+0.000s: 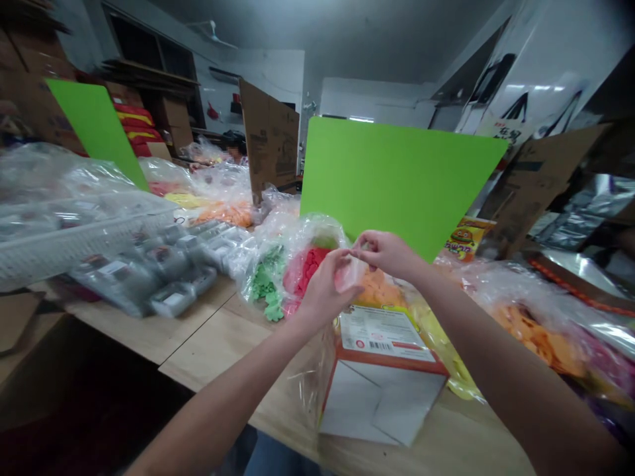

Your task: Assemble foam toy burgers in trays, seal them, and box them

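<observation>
In front of me, my left hand point(327, 285) is closed around a small clear plastic bag point(350, 274), thumb on the near side. My right hand point(383, 252) pinches the top edge of the same bag between thumb and fingertips. Whether the bag contains anything is hard to make out; it looks faintly pink. Just below the hands stands a cardboard box point(380, 396) with a white label and barcode on its upper face. Behind the hands lie green pieces point(268, 281), red and pink pieces point(311, 264) and orange pieces point(381, 288) in clear plastic bags.
A green panel point(397, 178) rises behind the bags. Left on the wooden table point(203, 350) are several clear packs point(169, 264) and a white plastic basket point(89, 231). Yellow pieces point(454, 357) lie right of the box, near bagged orange shapes point(536, 337). Cardboard point(270, 142) stands upright behind.
</observation>
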A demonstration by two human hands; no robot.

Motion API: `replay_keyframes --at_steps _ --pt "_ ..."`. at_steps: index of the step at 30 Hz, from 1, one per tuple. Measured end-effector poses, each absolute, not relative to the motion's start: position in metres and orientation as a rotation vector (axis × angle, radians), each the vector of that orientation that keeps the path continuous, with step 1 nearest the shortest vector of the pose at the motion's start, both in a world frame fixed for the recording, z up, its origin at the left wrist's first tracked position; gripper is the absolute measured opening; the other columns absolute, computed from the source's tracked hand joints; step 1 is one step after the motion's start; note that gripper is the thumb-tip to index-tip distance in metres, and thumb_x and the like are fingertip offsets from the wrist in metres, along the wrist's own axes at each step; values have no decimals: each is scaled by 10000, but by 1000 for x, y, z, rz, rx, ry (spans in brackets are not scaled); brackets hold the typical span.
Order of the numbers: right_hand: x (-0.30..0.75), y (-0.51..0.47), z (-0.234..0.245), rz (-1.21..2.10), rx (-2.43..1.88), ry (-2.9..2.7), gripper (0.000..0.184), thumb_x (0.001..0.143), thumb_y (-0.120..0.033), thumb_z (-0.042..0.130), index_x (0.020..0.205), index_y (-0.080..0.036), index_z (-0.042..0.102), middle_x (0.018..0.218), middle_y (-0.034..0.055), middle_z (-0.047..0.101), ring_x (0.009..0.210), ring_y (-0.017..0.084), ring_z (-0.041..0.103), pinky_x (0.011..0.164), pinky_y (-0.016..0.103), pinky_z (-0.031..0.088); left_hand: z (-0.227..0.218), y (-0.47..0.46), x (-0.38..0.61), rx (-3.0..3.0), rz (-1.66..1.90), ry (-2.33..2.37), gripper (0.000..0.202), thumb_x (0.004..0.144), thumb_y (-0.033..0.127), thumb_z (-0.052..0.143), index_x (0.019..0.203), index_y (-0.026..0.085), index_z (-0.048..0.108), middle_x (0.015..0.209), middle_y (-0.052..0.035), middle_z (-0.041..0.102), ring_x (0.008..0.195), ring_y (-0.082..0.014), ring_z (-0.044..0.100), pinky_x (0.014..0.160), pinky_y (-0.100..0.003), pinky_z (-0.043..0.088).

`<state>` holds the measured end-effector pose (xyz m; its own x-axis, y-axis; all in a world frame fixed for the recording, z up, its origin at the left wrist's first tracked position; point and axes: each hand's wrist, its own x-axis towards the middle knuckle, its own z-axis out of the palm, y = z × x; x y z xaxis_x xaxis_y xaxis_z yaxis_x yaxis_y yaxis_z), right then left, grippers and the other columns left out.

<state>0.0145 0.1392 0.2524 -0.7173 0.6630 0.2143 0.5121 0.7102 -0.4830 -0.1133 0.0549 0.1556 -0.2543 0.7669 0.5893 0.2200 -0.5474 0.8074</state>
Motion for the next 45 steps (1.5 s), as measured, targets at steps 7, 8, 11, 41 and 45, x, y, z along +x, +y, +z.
replay_keyframes --at_steps 7,8,11,41,45 --pt "35 119 273 662 -927 -2458 211 805 -401 521 811 -193 554 459 -60 476 396 86 455 396 193 338 169 59 -98 1302 1819 978 211 819 359 508 782 155 545 616 16 540 540 -90 547 530 -208 450" --pt "39 114 271 642 -893 -2428 243 814 -428 504 838 -192 557 507 -42 518 446 97 494 432 203 370 169 56 -97 1268 1813 972 202 812 351 520 775 154 544 589 26 521 513 -78 522 503 -193 430" --pt "52 94 256 495 -781 -2371 366 817 -501 478 1013 -197 538 830 38 630 737 156 591 624 265 452 168 50 -93 1110 1851 956 178 792 336 550 786 158 546 586 38 503 508 -65 500 499 -178 416" --pt "46 50 196 -712 -406 -2100 241 841 -221 526 1078 -245 562 942 23 639 939 200 502 854 356 342 169 16 -91 1203 1958 1080 180 779 338 575 844 181 636 800 -16 635 700 -126 599 641 -247 516" --pt "39 55 198 -655 -484 -2068 198 849 -213 507 1031 -217 585 874 34 643 905 198 506 816 354 349 169 4 -92 1405 1931 1222 199 816 322 519 921 209 643 843 -32 653 746 -162 615 710 -307 519"
